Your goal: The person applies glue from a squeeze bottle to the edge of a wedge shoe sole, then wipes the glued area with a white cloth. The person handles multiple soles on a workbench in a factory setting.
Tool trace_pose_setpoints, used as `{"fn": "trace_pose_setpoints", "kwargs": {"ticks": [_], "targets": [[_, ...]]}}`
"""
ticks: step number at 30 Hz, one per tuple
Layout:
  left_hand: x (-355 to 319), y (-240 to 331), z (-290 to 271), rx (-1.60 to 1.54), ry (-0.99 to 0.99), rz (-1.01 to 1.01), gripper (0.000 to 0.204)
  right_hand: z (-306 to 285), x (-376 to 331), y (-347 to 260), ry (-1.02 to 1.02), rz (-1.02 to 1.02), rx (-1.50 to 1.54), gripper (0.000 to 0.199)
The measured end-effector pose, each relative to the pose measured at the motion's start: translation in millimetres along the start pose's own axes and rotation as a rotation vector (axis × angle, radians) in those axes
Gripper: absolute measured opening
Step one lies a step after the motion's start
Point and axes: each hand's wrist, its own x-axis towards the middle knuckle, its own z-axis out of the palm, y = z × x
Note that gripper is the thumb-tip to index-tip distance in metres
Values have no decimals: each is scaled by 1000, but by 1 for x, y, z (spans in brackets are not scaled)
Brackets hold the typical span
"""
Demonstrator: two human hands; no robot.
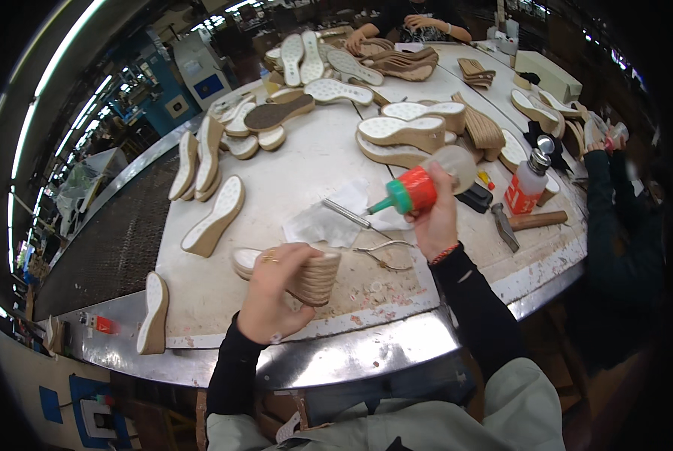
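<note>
My left hand [275, 289] is closed around a wedge shoe sole [320, 279] with ribbed, rope-like tan sides, held just above the table near its front edge. In my right hand [436, 224] is a squeeze bottle [415, 189], with a red label and a green nozzle. It is tilted so that the nozzle points left and slightly down, apart from the sole. Between the hands lie a white sheet [314, 228], a slim metal tool [345, 213] and a curved-handled metal hand tool [385, 255].
Several white-topped wedge soles [215, 214] stand left and at the back. To the right are a hammer [530, 220], a metal-capped bottle [528, 182] and a black object [474, 197]. A person's hands [415, 24] work across the table; another person's sleeve [601, 188] is at right. A dark conveyor belt [115, 240] runs along the left.
</note>
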Motion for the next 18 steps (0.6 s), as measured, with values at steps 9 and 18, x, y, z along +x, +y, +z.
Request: {"fn": "trace_pose_setpoints", "kwargs": {"ticks": [9, 18], "targets": [[-20, -19, -11, -945, 227, 12, 83, -12, 10, -28, -6, -46, 138, 35], [-31, -43, -1, -1017, 179, -82, 85, 3, -11, -23, -127, -52, -17, 37]]}}
